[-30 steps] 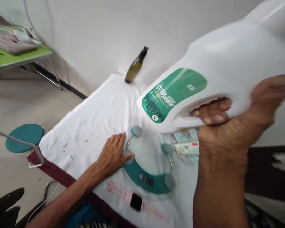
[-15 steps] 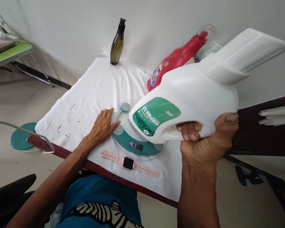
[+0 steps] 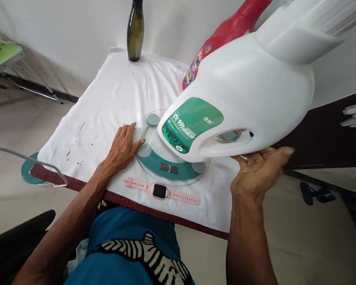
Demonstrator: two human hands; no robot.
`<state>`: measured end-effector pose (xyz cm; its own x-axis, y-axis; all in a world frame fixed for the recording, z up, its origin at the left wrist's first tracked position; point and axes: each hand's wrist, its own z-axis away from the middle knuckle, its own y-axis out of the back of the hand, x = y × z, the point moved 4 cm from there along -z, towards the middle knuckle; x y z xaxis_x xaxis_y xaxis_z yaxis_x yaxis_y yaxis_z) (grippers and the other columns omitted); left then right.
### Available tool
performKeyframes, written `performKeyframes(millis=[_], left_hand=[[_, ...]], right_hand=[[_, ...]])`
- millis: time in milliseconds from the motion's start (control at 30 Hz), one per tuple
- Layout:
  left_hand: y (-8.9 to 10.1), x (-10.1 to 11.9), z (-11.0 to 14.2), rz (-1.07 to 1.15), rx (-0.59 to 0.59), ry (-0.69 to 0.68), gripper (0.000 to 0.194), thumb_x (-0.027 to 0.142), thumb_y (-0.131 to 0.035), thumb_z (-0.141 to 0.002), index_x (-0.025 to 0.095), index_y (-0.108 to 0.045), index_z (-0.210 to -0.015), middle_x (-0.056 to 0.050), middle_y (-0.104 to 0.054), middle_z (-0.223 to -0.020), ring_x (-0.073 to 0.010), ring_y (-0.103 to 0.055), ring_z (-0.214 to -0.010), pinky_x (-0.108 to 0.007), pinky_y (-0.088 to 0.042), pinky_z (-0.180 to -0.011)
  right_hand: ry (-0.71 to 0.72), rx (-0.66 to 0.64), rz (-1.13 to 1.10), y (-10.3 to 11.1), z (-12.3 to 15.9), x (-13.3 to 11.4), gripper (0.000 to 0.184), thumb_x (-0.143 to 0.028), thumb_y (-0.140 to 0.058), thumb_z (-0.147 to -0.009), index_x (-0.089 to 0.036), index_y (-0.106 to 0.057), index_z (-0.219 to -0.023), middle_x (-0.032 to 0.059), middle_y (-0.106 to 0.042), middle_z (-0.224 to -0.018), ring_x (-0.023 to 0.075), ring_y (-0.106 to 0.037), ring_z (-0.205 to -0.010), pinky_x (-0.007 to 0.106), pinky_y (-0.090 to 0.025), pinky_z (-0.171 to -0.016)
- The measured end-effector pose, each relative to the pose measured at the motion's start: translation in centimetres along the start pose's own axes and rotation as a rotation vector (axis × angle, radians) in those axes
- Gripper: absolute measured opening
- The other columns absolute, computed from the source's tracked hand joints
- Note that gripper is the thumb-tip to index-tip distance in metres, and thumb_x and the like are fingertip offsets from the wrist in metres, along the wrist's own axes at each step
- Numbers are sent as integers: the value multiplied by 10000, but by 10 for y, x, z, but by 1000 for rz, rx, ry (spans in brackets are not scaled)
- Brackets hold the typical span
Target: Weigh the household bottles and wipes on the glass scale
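Observation:
A large white detergent jug (image 3: 273, 91) with a green label stands on a round glass scale (image 3: 154, 168). The scale has a teal band and a lit display, whose reading I cannot make out. My right hand (image 3: 255, 170) is open beside the jug's handle, with fingers at its outer edge and none through the handle hole. My left hand (image 3: 123, 146) lies open at the left rim of the scale, thumb resting on the glass. Flat in front of the scale lies a pink-strapped smartwatch (image 3: 159, 191).
A dark green bottle (image 3: 135, 35) stands at the back of the white cloth (image 3: 106, 95). Behind the jug is a red bottle (image 3: 213, 45). A teal stool (image 3: 29, 170) is left of the table, and dark slippers (image 3: 317, 194) lie on the floor at right.
My right hand has let go of the jug's handle, and its fingers have come out of the hole. The display reading has changed. The view has shifted; my left hand stays at the scale.

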<state>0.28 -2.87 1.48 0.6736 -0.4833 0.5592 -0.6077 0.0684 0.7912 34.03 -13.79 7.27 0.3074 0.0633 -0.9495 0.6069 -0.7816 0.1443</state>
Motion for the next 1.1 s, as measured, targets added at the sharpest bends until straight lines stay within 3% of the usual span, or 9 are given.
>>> performKeyframes(millis=[100,200,367,667,867,967,1100], left_hand=[[1,0,0,-11,0,-10,565,519,-396,-1137,138,-453,-1549,-174,-615,-1366,-327,-568,-1249,-583,-508,-1138],[2,2,-1,-22,6,-18,516,477,-404,-1136,165,-454,-1543,-168,-618,-1376,-326,-575,-1251,-584,-504,-1145],[6,4,-1,-21,17,-6,463,428,-419,-1130,205,-466,-1533,-155,-630,-1378,-329,-586,-1268,-570,-515,-1145],[5,3,-2,-44,29,-12,485,493,-403,-1144,211,-487,-1530,-155,-635,-1395,-324,-593,-1258,-565,-512,-1144],[6,4,-3,-51,29,-20,564,546,-375,-1146,147,-506,-1523,-177,-638,-1380,-328,-591,-1264,-554,-513,-1143],[8,5,-4,-47,13,8,579,557,-368,-1139,146,-515,-1519,-169,-647,-1356,-332,-597,-1267,-556,-519,-1145],[10,2,-6,-29,11,49,614,597,-391,-1113,150,-544,-1505,-174,-660,-1345,-357,-613,-1263,-573,-545,-1121]], right_hand=[[-170,122,-7,10,22,40,746,-931,-496,-833,-218,-659,-980,62,-687,-932,240,-701,-905,467,-588,-880],[-191,68,-39,1,40,57,739,-892,-553,-847,-202,-658,-1091,81,-725,-1090,256,-733,-1052,494,-567,-995],[-138,14,-54,-8,45,59,668,-815,-510,-958,-187,-670,-1123,95,-750,-1092,245,-745,-1015,445,-570,-937],[-138,23,-23,-3,43,60,646,-792,-509,-980,-183,-678,-1114,80,-734,-1050,249,-737,-1023,460,-572,-945],[-124,22,-35,-3,43,67,587,-760,-549,-980,-190,-662,-1064,69,-716,-1019,248,-720,-1009,490,-578,-955],[-109,30,-12,-1,43,54,602,-758,-533,-987,-186,-678,-1103,92,-721,-1073,269,-713,-1037,517,-574,-968],[62,7,-59,-8,40,-5,643,-778,-565,-957,-223,-691,-1256,123,-715,-1299,323,-685,-1222,551,-547,-1066]])
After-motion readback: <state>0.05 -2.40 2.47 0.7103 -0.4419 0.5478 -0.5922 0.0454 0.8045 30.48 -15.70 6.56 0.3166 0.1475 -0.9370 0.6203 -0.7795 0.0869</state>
